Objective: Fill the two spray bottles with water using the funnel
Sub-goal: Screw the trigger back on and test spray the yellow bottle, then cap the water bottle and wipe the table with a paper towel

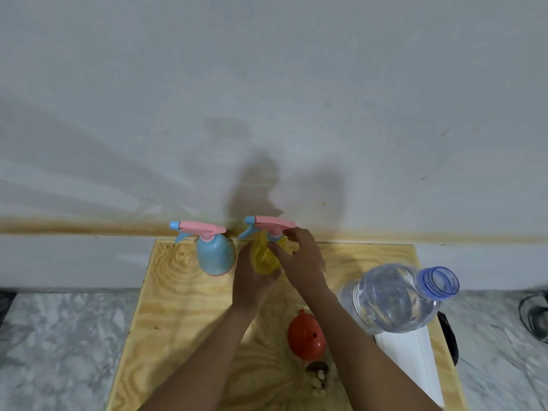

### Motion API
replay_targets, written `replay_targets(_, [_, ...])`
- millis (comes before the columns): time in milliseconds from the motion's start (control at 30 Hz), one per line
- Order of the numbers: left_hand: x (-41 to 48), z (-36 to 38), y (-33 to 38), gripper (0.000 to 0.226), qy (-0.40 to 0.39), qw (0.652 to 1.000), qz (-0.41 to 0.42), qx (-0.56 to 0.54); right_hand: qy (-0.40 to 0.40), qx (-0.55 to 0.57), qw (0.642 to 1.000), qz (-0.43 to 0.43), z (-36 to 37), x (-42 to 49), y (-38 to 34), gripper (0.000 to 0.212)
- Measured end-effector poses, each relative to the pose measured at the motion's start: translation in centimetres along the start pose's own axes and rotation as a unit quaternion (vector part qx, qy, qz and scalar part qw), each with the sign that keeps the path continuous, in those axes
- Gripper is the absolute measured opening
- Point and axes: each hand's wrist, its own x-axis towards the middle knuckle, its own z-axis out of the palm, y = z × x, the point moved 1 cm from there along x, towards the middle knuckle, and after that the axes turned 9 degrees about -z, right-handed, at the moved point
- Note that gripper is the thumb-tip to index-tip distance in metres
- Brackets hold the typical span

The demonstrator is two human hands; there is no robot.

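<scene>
Red funnel between forearms, both hands apparently gripping yellow spray bottle beyond.

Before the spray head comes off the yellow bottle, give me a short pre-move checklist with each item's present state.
1. Left hand steadies the yellow bottle: ok.
2. Right hand has its grip at the bottle's collar: ok.
3. Spray head already loosened: cannot tell.
4. Funnel free and within reach on the board: ok.
5. Water bottle uncapped: ok.
6. Blue bottle opened: not ok, head still on.
</scene>
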Motion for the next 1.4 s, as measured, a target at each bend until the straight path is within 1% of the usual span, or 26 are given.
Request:
replay_targets(33, [0.0, 0.0, -0.1, 0.068, 0.004, 1.000, -0.005, 0.000, 0.003, -0.012, 1.000, -0.001, 0.0, -0.1, -0.1, 0.041])
replay_targets(133, [0.1, 0.1, 0.0, 0.065, 0.005, 1.000, -0.013, 0.013, 0.007, -0.002, 1.000, -0.002, 0.0, -0.2, -0.1, 0.037])
replay_targets(467, [0.4, 0.4, 0.1, 0.070, 0.016, 0.999, -0.012, 0.028, -0.008, -0.003, 1.000, -0.014, -0.2, -0.6, 0.2, 0.040])
replay_targets(567, [0.4, 0.3, 0.0, 0.076, 0.010, 0.999, -0.013, 0.030, -0.001, 0.002, 1.000, -0.012, -0.6, -1.7, 0.3, 0.040])
replay_targets(667, [-1.1, -0.3, 0.0, 0.073, -0.001, 0.999, -0.028, 0.034, 0.002, 0.006, 0.999, -0.033, -1.5, -4.2, 0.3, 0.032])
replay_targets(767, [-4.3, -1.0, -0.1, 0.071, -0.009, 0.997, -0.033, 0.063, -0.010, 0.014, 0.998, -0.064, -2.7, -8.0, 0.3, 0.023])
replay_targets(867, [-7.3, -1.7, -0.1, 0.055, -0.015, 0.994, -0.036, 0.101, -0.015, -0.002, 0.995, -0.097, -3.9, -12.1, 0.5, 0.018])
replay_targets(933, [-9.0, -1.9, 0.4, 0.039, -0.011, 0.994, -0.002, 0.109, -0.006, -0.009, 0.995, -0.102, -4.5, -14.3, 0.9, 0.019])
replay_targets(1000, [-10.6, -1.8, 1.5, 0.029, -0.011, 0.996, 0.026, 0.085, 0.009, -0.013, 0.996, -0.090, -5.2, -16.3, 1.5, 0.018])
replay_targets(1033, [-11.3, -1.7, 2.2, 0.028, -0.019, 0.997, 0.040, 0.071, 0.017, -0.016, 0.997, -0.071, -5.4, -17.3, 2.0, 0.017])
replay_targets(1100, [-13.0, -1.2, 4.2, 0.039, -0.056, 0.994, 0.078, 0.057, 0.034, -0.041, 0.999, -0.011, -6.1, -19.2, 3.5, 0.016])
replay_targets(1167, [-14.7, -0.5, 6.6, 0.062, -0.116, 0.985, 0.114, 0.052, 0.047, -0.086, 0.993, 0.059, -7.0, -21.1, 5.6, 0.022])
replay_targets(1233, [-16.0, 0.3, 9.1, 0.084, -0.154, 0.976, 0.146, 0.057, 0.034, -0.116, 0.986, 0.116, -8.0, -22.5, 7.9, 0.032])
replay_targets(1300, [-16.9, 1.2, 11.5, 0.097, -0.146, 0.972, 0.173, 0.067, 0.002, -0.128, 0.979, 0.160, -8.8, -23.2, 9.9, 0.044])
replay_targets(1400, [-17.5, 2.7, 13.9, 0.101, -0.126, 0.974, 0.175, 0.068, -0.030, -0.151, 0.971, 0.183, -9.2, -23.1, 11.8, 0.051])
